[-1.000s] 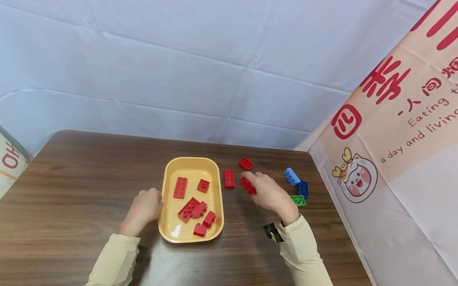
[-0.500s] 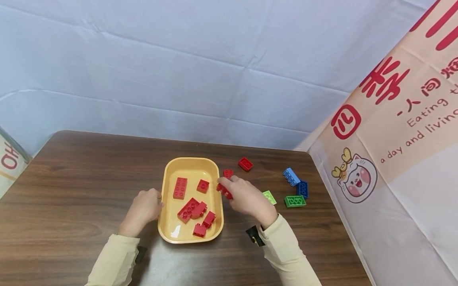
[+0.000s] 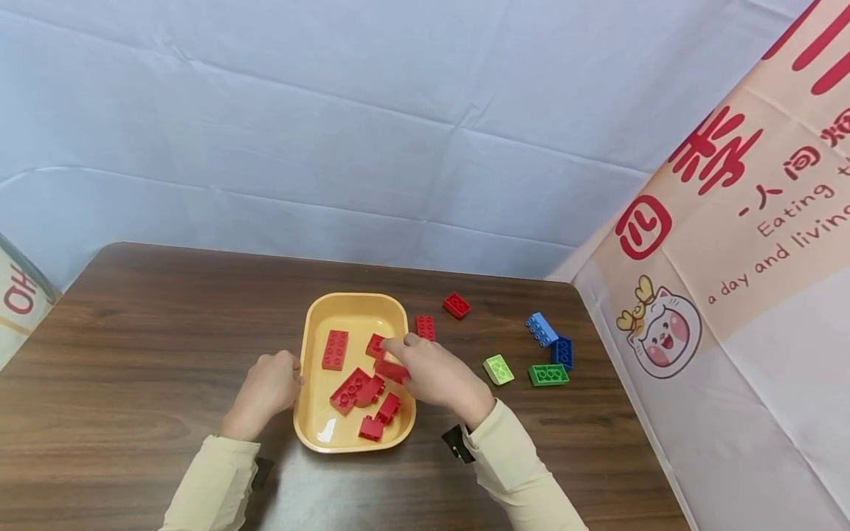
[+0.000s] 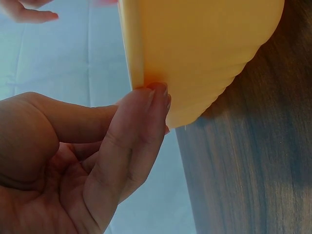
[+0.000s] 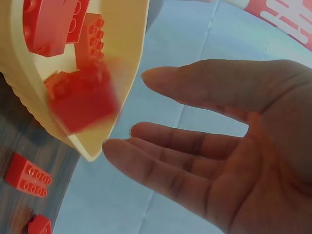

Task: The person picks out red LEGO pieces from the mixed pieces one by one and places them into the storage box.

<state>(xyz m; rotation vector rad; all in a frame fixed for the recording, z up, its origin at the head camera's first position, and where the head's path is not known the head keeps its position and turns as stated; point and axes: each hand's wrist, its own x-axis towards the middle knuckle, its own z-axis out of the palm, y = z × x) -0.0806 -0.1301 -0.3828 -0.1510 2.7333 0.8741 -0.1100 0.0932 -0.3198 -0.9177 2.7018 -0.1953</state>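
Note:
A yellow plastic tray (image 3: 357, 346) holds several red toy bricks. My left hand (image 3: 265, 387) pinches its left rim between thumb and fingers, seen closely in the left wrist view. Over the tray's right side is my right hand (image 3: 441, 376); in the right wrist view its thumb and fingers are spread apart and hold nothing. Just past the fingertips, a blurred red brick (image 5: 85, 100) is in the air inside the tray, apart from the hand.
Right of the tray lie two more red bricks, one near (image 3: 425, 327) and one farther back (image 3: 456, 304). A lime brick (image 3: 498, 369), a green brick (image 3: 548, 375), a dark blue brick (image 3: 562, 352) and a light blue brick (image 3: 541, 329) sit farther right on the wooden table (image 3: 166, 332).
My right hand has moved left from the table to over the tray, carrying a red brick, and has let it go. The lime brick has come into sight. My left hand stays put.

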